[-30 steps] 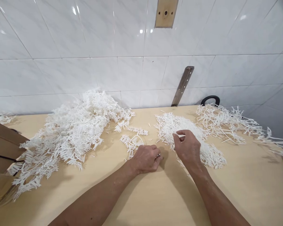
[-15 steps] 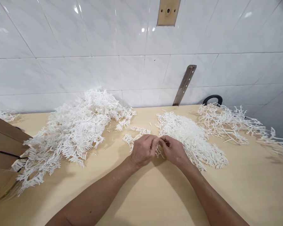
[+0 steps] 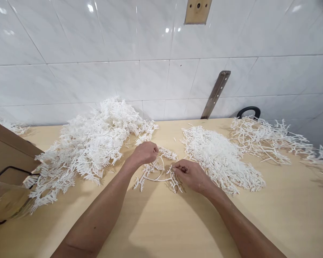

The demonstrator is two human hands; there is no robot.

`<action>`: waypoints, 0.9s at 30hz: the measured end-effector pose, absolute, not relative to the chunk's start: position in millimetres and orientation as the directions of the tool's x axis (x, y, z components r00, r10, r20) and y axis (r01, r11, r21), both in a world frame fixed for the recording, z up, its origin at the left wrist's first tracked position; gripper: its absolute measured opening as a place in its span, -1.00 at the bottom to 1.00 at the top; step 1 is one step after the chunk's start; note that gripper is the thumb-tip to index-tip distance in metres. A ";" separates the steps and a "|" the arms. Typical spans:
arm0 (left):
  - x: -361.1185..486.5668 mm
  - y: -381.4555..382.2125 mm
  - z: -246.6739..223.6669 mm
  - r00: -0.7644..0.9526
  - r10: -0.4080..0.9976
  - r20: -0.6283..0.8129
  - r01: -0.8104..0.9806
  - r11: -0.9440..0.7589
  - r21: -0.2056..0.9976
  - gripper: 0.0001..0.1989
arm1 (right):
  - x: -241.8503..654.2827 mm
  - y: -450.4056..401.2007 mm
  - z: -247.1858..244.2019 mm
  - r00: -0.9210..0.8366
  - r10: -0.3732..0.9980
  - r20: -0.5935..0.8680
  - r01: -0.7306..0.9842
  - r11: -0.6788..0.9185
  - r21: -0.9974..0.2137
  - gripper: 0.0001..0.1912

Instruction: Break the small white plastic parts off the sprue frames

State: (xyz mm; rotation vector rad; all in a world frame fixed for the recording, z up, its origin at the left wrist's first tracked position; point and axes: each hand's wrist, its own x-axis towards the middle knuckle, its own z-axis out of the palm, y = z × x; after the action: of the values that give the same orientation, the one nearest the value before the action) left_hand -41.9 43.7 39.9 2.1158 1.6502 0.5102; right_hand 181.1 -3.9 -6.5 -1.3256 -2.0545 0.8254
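The pale tabletop [image 3: 167, 229] spans the lower frame. A tall heap of white branched pieces [image 3: 88, 139] occupies the left; a flatter mound of short white sprigs [image 3: 220, 156] lies right of center. Between them are two hands. The left hand [image 3: 144, 153] has its fingers curled together; whether it grips anything cannot be told. The right hand [image 3: 193, 174], thumb and forefinger pinched, holds the right edge of a white branched frame [image 3: 157, 180], which lies at center, below the left hand and left of the right.
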 end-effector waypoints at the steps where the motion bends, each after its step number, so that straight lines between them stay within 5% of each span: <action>1: -42.1 42.8 40.7 0.270 0.963 0.000 0.822 -0.230 0.521 -0.83 | 180.2 -3.1 -7.2 -0.350 0.923 0.162 0.598 0.353 -0.720 -0.81; 6: -38.5 40.7 42.0 0.308 0.949 -0.072 0.827 -0.229 0.514 -0.79 | 179.4 3.2 -14.5 -0.340 0.900 0.272 0.652 0.434 -0.621 -0.72; 12: -41.4 44.5 44.2 0.266 0.963 0.042 0.788 -0.242 0.566 -0.78 | 184.8 7.8 -26.2 -0.224 0.929 0.296 0.808 0.346 -0.476 -0.60; 18: -42.4 40.5 56.8 0.232 0.967 0.101 0.751 -0.244 0.614 -0.81 | 184.4 4.7 -13.3 -0.118 0.966 0.229 0.692 0.245 -0.679 -0.63; 27: -33.7 40.2 50.2 0.194 0.965 0.179 0.761 -0.263 0.594 -0.84 | 166.7 -10.0 -6.9 -0.298 0.951 0.088 0.421 0.214 -0.882 -0.78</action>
State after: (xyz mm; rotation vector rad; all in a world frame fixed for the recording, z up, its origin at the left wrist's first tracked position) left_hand -33.7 40.2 50.2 2.1027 1.6179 0.7489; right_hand 166.7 -10.0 -6.9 -1.2722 -1.8319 1.0271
